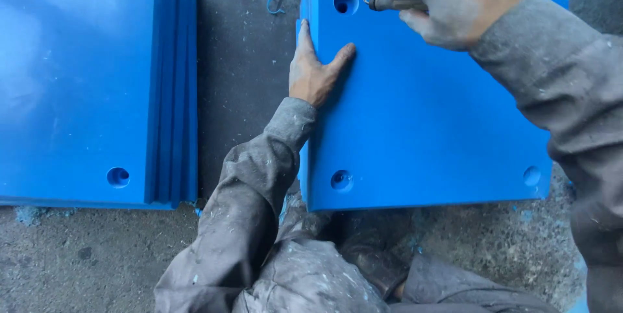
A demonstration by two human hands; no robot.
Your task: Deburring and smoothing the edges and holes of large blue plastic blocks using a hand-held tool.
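The right hand (454, 1) is clenched around a small hooked tool (389, 3), its tip at the edge of a hole (344, 1) near the blue panel's (422, 118) far left corner. The left hand (315, 70) lies flat and released on that panel's left edge, seemingly steadying it. Left of the panel, across a dark board (243, 86), sits a stack of similar panels (91, 86) on the dusty floor (97, 261).

Grimy, paint-flecked grey work sleeves

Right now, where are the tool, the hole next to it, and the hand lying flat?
tool (389, 3), head view, its handle.
hole (344, 1), head view, its dark middle.
left hand (311, 73), head view, its back.
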